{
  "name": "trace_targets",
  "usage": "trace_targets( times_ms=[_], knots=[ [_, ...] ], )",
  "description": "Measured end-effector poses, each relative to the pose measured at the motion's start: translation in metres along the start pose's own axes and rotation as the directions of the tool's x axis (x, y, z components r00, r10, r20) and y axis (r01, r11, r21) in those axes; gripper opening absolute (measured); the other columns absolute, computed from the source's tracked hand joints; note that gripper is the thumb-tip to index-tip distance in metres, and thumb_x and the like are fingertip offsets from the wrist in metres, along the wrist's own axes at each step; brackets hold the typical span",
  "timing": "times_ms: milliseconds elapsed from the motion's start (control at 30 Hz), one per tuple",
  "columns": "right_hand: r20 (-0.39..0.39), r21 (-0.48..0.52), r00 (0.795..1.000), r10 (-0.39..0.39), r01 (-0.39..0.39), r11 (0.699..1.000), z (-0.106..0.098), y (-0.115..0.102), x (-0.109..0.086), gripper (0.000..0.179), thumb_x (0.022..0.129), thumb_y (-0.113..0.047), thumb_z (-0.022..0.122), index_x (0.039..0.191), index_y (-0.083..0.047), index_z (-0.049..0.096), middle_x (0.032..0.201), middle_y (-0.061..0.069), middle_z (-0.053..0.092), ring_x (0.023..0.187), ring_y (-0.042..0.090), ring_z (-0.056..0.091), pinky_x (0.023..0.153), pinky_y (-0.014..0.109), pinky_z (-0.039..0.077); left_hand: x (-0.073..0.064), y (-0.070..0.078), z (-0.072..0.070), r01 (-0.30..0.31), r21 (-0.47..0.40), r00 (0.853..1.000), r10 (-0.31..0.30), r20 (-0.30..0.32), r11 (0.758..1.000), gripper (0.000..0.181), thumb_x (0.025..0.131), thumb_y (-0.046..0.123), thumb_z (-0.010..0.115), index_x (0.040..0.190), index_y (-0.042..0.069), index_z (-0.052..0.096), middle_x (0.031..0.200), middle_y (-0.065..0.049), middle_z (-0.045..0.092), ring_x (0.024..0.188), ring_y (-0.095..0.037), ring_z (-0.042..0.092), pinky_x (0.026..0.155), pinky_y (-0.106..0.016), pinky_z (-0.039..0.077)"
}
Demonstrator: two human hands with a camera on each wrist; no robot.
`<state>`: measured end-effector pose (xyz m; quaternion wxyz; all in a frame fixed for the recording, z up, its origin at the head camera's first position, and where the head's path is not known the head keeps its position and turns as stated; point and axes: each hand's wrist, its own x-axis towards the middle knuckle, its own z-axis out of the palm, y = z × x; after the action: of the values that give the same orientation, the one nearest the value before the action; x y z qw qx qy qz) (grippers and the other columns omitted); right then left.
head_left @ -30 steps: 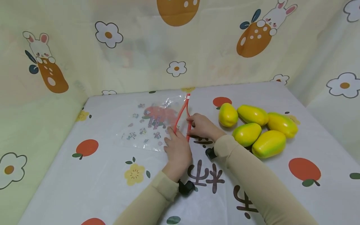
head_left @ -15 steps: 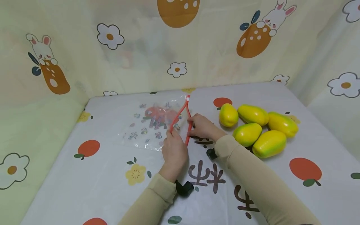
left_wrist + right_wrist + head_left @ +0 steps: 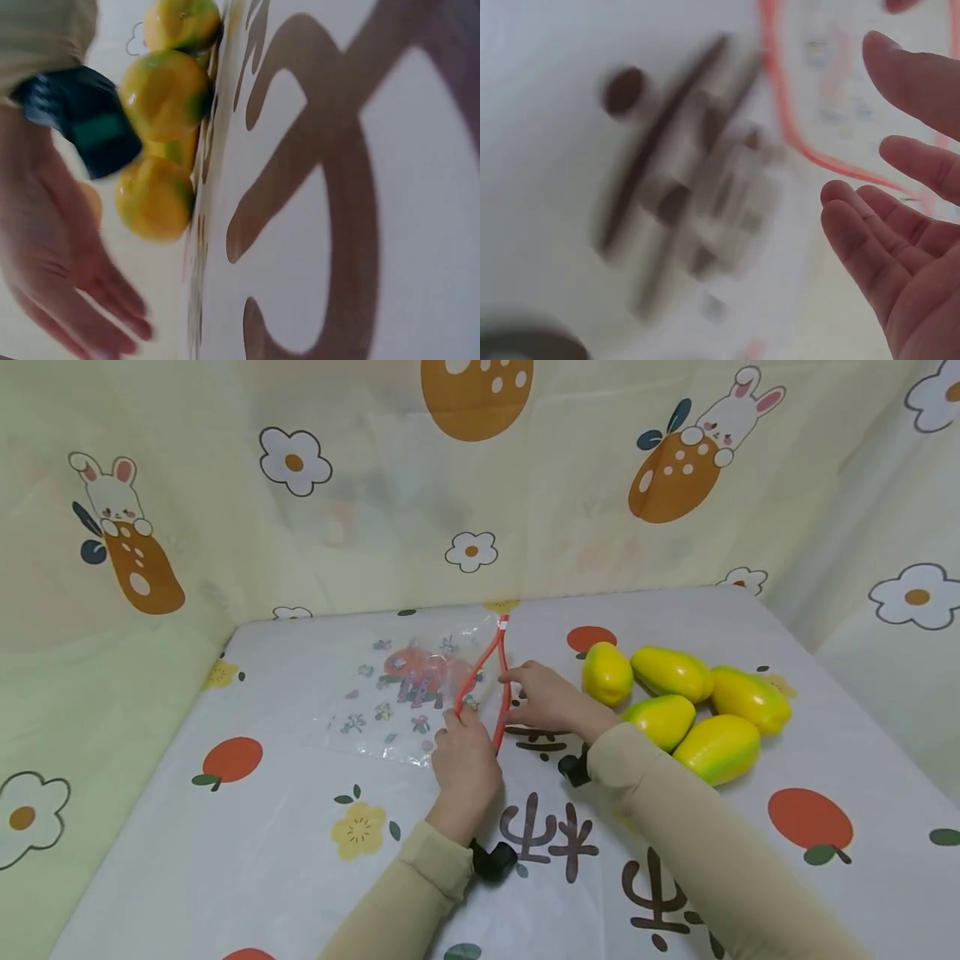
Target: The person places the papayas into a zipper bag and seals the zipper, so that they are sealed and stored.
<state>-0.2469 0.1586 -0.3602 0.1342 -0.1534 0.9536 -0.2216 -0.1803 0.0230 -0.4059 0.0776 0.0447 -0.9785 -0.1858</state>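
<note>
A clear printed zip bag (image 3: 367, 731) with a red zip edge (image 3: 501, 727) lies flat on the table in the head view, its mouth spread apart toward the right. My left hand (image 3: 467, 768) pinches the near-left red strip, fingertips curled at it. Just beyond the other strip is my right hand (image 3: 555, 697), thumb and fingers apart at its edge. The left wrist view catches this right hand (image 3: 52, 247) from the side, its fingers loosely extended and holding nothing. Red edging (image 3: 784, 112) and spread fingers (image 3: 862, 247) appear in the right wrist view.
Several yellow-green mango-like fruits (image 3: 718, 750) cluster to the right, close behind my right forearm. A printed cloth (image 3: 285, 835) covers the table, and a patterned curtain (image 3: 375, 527) stands behind it. Black wrist cameras (image 3: 495, 862) sit under both wrists.
My left hand has drawn its red strip leftward, widening the bag's mouth. The right hand, which pinched the other strip before, has loosened and shifted slightly right.
</note>
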Motion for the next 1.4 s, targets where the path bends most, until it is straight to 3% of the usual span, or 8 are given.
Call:
trace_targets(
  times_ms=[133,233,400,633,833,1067,1267,1400],
  knots=[
    [-0.05,-0.093,0.998,-0.048,0.043,0.995,-0.03,-0.003,-0.022,0.064,0.091,-0.023,0.077,0.147,-0.004,0.053,0.152,0.023,0.047,0.126,0.036,0.059,0.104,0.049,0.053,-0.002,-0.001,0.003,-0.003,-0.01,0.997,0.002,-0.076,1.0,0.034,0.091,0.004,0.069,0.122,-0.005,0.058,0.11,-0.02,0.06,0.084,-0.037,0.064,0.066,-0.05,0.058],
    [-0.103,-0.113,0.993,-0.063,0.051,0.992,-0.056,0.01,-0.045,0.06,0.092,-0.022,0.075,0.145,-0.004,0.054,0.148,0.022,0.05,0.126,0.038,0.059,0.105,0.053,0.05,-0.002,-0.001,0.005,-0.003,-0.009,0.996,0.002,-0.09,1.0,0.031,0.092,0.003,0.067,0.121,-0.005,0.057,0.112,-0.02,0.059,0.085,-0.037,0.064,0.066,-0.05,0.057],
    [-0.174,-0.091,0.985,-0.006,-0.01,0.996,-0.092,0.058,-0.084,0.058,0.097,-0.024,0.07,0.147,-0.003,0.051,0.146,0.025,0.052,0.128,0.044,0.055,0.106,0.061,0.046,-0.001,0.0,0.006,-0.016,0.006,0.996,0.017,-0.082,1.0,0.028,0.095,0.004,0.063,0.12,-0.006,0.057,0.113,-0.022,0.058,0.086,-0.037,0.063,0.065,-0.049,0.057],
    [-0.223,-0.039,0.964,0.146,-0.159,0.986,-0.117,0.135,-0.118,0.061,0.1,-0.028,0.066,0.149,0.002,0.045,0.151,0.03,0.045,0.131,0.052,0.05,0.105,0.066,0.043,-0.001,-0.005,0.002,-0.009,0.04,0.993,0.013,-0.119,0.999,0.023,0.095,0.001,0.061,0.117,-0.007,0.057,0.113,-0.024,0.058,0.084,-0.037,0.062,0.064,-0.048,0.057],
    [-0.148,0.011,0.954,0.262,-0.264,0.965,-0.121,0.176,-0.128,0.072,0.103,-0.041,0.058,0.154,0.004,0.035,0.153,0.035,0.038,0.135,0.057,0.042,0.103,0.07,0.043,0.002,-0.008,-0.001,0.01,0.009,0.991,-0.009,-0.136,1.0,0.026,0.094,-0.001,0.06,0.118,-0.01,0.055,0.114,-0.026,0.058,0.084,-0.04,0.062,0.065,-0.051,0.058],
    [-0.062,0.032,0.942,0.33,-0.329,0.944,-0.108,0.206,-0.146,0.081,0.104,-0.052,0.05,0.156,0.006,0.028,0.152,0.038,0.035,0.134,0.06,0.04,0.101,0.071,0.044,0.005,0.002,-0.001,0.002,-0.02,0.997,-0.004,-0.08,1.0,0.033,0.095,0.0,0.062,0.124,-0.011,0.053,0.117,-0.027,0.056,0.088,-0.04,0.062,0.069,-0.05,0.059],
    [-0.043,0.02,0.931,0.362,-0.362,0.932,-0.097,0.223,-0.164,0.085,0.103,-0.055,0.05,0.155,0.008,0.027,0.147,0.041,0.037,0.124,0.061,0.049,0.094,0.066,0.051,0.004,0.009,0.0,0.004,-0.03,0.999,-0.005,-0.054,1.0,0.036,0.094,0.002,0.064,0.126,-0.01,0.053,0.119,-0.027,0.057,0.089,-0.04,0.063,0.071,-0.05,0.059],
    [-0.013,0.066,0.924,0.381,-0.379,0.923,-0.094,0.227,-0.168,0.087,0.103,-0.054,0.049,0.155,0.01,0.023,0.145,0.045,0.035,0.108,0.047,0.063,0.09,0.062,0.055,0.004,0.009,0.003,-0.01,-0.029,0.997,0.008,-0.082,1.0,0.037,0.092,0.003,0.067,0.124,-0.01,0.053,0.119,-0.027,0.057,0.087,-0.039,0.063,0.07,-0.05,0.06]
  ],
)
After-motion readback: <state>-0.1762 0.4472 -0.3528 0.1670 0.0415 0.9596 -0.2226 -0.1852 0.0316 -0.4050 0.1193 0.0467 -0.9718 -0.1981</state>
